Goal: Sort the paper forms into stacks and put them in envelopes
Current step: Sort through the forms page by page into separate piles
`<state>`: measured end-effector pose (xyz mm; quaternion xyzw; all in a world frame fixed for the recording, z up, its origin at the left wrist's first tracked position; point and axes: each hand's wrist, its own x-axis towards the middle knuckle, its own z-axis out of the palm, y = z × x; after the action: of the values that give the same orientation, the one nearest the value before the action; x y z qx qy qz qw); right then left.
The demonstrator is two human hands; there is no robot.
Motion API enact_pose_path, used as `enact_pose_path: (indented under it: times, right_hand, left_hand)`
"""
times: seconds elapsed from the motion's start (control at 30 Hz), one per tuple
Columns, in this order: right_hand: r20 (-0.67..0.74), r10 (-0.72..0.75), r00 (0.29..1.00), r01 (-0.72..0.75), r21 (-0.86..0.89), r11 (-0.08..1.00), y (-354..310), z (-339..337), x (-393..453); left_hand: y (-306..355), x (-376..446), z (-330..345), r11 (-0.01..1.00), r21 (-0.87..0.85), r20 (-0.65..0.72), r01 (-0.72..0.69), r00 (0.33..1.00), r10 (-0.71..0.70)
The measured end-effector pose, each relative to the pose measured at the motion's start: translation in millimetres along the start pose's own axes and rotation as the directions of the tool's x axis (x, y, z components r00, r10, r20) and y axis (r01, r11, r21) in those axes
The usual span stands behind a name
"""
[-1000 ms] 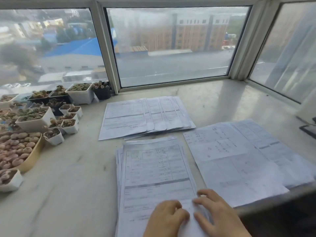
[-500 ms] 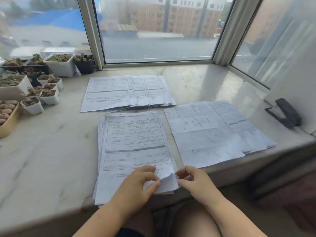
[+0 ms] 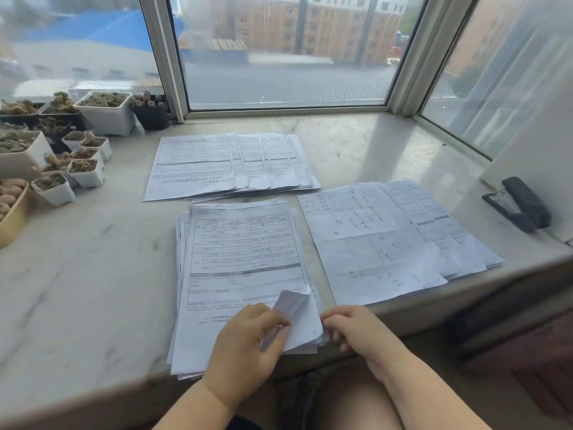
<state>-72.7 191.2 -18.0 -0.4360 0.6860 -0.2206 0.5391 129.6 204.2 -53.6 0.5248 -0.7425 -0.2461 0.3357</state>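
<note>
Marble sill (image 3: 93,274), printed forms (image 3: 242,259) (corner curled)

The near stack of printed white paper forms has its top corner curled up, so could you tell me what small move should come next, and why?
Probably lift the top sheet clear. The left hand pinches the curled lower-right corner of the near stack of printed white paper forms, and the right hand rests at the stack's edge, so the sheet looks separated.

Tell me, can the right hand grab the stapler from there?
Probably yes. The stapler sits on the sill ahead and right of the right hand, with only flat papers between, nothing tall blocking.
</note>
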Motion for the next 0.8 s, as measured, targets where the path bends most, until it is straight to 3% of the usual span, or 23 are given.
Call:
enact_pose_path:
  times: [0.07, 0.17, 0.53, 0.73, 0.8]
  right_hand:
    - [0.028, 0.019, 0.999, -0.02, 0.027, 0.999, -4.1, -0.7, -0.7]
    - [0.057, -0.02, 0.998, 0.025, -0.094, 0.995, -4.5, 1.9, -1.0]
    - [-0.017, -0.037, 0.999, 0.035, -0.099, 0.994, -7.4, 11.4, 1.9]
    - [0.025, 0.024, 0.999, -0.023, -0.06, 0.998, -13.2, 4.7, 0.4]
    - [0.006, 0.024, 1.0, -0.023, -0.053, 0.998, -12.5, 7.4, 1.4]
  left_hand:
    - [-2.4, -0.1, -1.4, 0.999, 0.028, 0.075, -0.034, 0.997, 0.032]
    - [-4.2, 0.6, -3.7, 0.998, 0.031, 0.116, -0.046, 0.992, 0.042]
    - [-5.1, 1.0, -4.2, 1.0, -0.03, 0.109, 0.005, 0.994, -0.002]
    - [-1.0, -0.9, -1.1, 0.989, -0.061, -0.054, 0.133, 0.989, -0.136]
    - [0.7, -1.5, 1.5, 0.994, -0.035, -0.067, 0.106, 0.992, -0.108]
